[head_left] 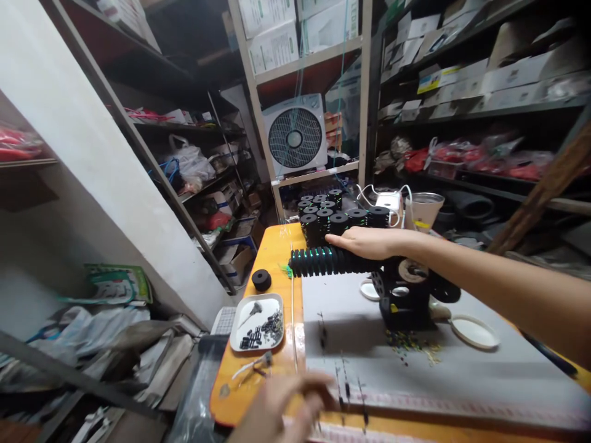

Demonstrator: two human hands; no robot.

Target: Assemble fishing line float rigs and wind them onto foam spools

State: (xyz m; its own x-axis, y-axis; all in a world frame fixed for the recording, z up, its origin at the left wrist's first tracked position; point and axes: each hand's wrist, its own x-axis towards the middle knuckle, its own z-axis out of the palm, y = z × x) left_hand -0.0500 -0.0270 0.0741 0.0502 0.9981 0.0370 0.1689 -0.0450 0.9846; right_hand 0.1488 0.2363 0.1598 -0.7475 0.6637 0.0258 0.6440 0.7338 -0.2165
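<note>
My right hand [367, 242] rests with its fingers stretched flat on a row of black discs with green marks [318, 261], mounted on a black machine [406, 301]. Low in the view, my left hand [295, 400] is blurred above the table's front edge, its fingers apart and nothing visible in it. Thin dark pieces on fine lines [347, 384] lie just right of it on the grey sheet [369, 357]. Behind the discs stand several black spools [339, 220].
A white tray [234, 329] of small dark parts and a black roll [261, 280] sit at the left of the orange table [220, 394]. White lids [475, 332] and scattered beads [415, 346] lie around the machine. A fan [294, 136] stands behind.
</note>
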